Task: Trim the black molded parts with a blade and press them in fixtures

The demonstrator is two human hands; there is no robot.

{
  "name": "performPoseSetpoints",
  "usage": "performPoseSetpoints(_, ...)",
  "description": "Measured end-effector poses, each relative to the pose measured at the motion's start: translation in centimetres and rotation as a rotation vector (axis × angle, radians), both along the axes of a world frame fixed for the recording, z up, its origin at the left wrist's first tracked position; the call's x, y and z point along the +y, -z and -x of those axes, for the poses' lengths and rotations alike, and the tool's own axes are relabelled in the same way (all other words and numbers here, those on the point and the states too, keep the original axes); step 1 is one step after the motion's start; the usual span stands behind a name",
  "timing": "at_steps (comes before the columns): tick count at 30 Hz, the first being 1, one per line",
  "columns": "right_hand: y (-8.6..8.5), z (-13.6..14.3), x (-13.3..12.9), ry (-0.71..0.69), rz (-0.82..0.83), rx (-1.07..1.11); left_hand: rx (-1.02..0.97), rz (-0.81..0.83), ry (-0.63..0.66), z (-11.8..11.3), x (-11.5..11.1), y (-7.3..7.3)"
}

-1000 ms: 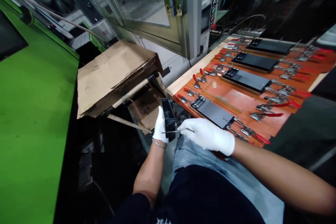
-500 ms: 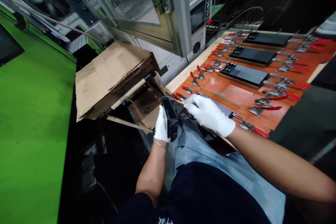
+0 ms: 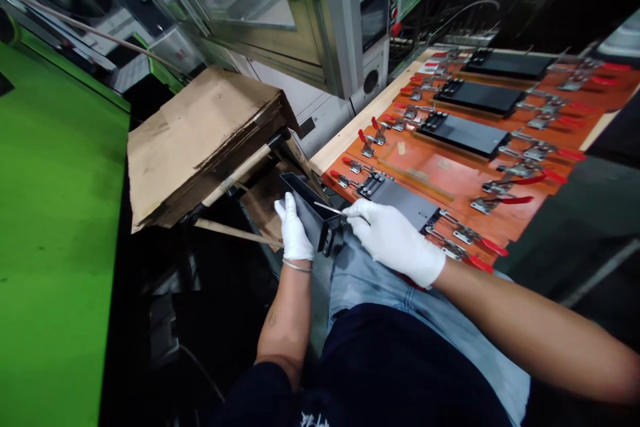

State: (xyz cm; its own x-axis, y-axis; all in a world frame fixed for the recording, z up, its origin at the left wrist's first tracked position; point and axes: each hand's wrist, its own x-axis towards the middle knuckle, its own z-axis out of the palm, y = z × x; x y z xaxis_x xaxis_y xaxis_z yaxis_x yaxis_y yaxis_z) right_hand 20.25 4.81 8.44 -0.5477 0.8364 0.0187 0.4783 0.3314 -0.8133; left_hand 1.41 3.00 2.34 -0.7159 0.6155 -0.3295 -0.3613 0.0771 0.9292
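White-gloved, my left hand (image 3: 296,232) grips a black rectangular plastic housing (image 3: 309,213) along its near left side, with the open hollow facing up. My right hand (image 3: 395,237), also gloved, pinches a thin metal blade (image 3: 327,209) whose tip reaches over the housing's right rim. Whether the blade touches the plastic I cannot tell. Just beyond my right hand, a grey-topped black part (image 3: 403,200) lies clamped on the orange board. The lower part of the housing is hidden from view.
Red-handled toggle clamps (image 3: 493,247) line the orange fixture board (image 3: 450,177) on the right, holding several black parts (image 3: 463,133). Stacked cardboard (image 3: 200,133) rests on a pipe frame at left. A green machine panel (image 3: 55,213) and a framed machine door (image 3: 320,47) stand close by.
The housing has turned in my left hand, swinging its near end right and showing its left side wall. My right hand has lowered slightly, bringing the blade over the housing's right rim.
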Motion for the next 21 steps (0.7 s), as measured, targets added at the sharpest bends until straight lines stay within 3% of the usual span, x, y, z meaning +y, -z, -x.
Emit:
performPoseSetpoints(3, 1.0, 0.3, -0.6, 0.031, -0.025, -0.026, 0.104, 0.002, -0.078, 0.3, 0.0, -0.5)
performPoseSetpoints(7, 1.5, 0.3, -0.9, 0.038, 0.041, 0.019, 0.194, -0.043, -0.089, 0.4, 0.1, -0.7)
performPoseSetpoints(10, 1.7, 0.3, -1.0, 0.091, 0.058, 0.056, 0.203, -0.087, -0.108, 0.4, 0.3, -0.5)
performPoseSetpoints(21, 1.8, 0.1, -1.5, 0.044, 0.007, 0.175, 0.184, -0.121, -0.106, 0.7, 0.5, 0.1)
